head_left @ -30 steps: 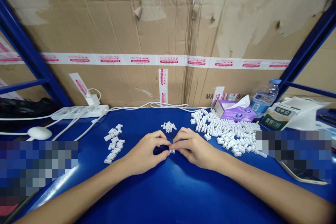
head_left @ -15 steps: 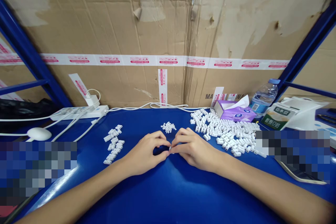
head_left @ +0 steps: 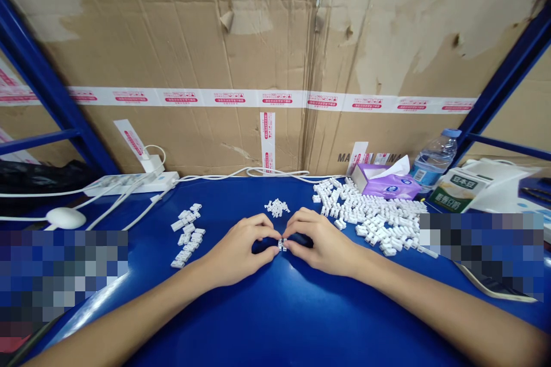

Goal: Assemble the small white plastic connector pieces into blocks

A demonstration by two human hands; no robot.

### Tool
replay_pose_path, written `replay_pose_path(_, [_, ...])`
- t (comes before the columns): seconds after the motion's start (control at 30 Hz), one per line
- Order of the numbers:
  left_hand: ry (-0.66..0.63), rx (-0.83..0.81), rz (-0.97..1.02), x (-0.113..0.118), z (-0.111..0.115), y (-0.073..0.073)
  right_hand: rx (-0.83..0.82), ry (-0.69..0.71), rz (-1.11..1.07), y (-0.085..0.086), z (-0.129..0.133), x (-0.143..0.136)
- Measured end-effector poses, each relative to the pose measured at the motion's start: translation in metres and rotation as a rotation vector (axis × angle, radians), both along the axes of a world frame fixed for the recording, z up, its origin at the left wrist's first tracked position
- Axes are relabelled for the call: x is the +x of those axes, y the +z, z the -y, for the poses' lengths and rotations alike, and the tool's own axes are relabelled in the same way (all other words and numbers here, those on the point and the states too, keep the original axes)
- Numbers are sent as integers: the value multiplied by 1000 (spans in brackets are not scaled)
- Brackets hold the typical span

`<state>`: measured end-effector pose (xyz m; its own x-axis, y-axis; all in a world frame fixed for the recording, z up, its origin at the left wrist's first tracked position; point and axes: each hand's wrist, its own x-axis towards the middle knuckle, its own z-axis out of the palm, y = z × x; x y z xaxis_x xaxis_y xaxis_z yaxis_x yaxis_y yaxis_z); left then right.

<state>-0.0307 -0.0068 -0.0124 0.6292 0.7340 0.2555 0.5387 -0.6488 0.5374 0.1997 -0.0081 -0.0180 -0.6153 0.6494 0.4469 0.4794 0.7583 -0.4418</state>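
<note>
Between my two hands, low over the middle of the blue table (head_left: 284,321), is a small white plastic piece (head_left: 282,245) with dark openings. My left hand (head_left: 243,249) pinches its left side with thumb and forefinger. From the right, my right hand (head_left: 325,245) grips it with thumb and fingertips; whether it is one piece or two pressed together I cannot tell. Just beyond the hands lies a little heap of tiny white parts (head_left: 276,208). A group of white plastic blocks (head_left: 186,249) sits left of my left hand, and a large spread of similar blocks (head_left: 379,221) lies to the right.
At the back right stand a purple tissue pack (head_left: 387,182), a water bottle (head_left: 437,155) and a green-and-white carton (head_left: 458,189). A power strip (head_left: 146,183) with white cables lies at the back left. Cardboard (head_left: 193,40) walls off the far side.
My right hand's fingers have shifted: the thumb now meets the white piece from the right and more of the piece shows. My left hand has hardly moved.
</note>
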Motion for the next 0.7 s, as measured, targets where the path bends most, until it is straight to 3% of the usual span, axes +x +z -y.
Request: replay_pose_path(0.7, [52, 38, -25, 3, 0, 0, 47, -97, 111, 1, -3, 5])
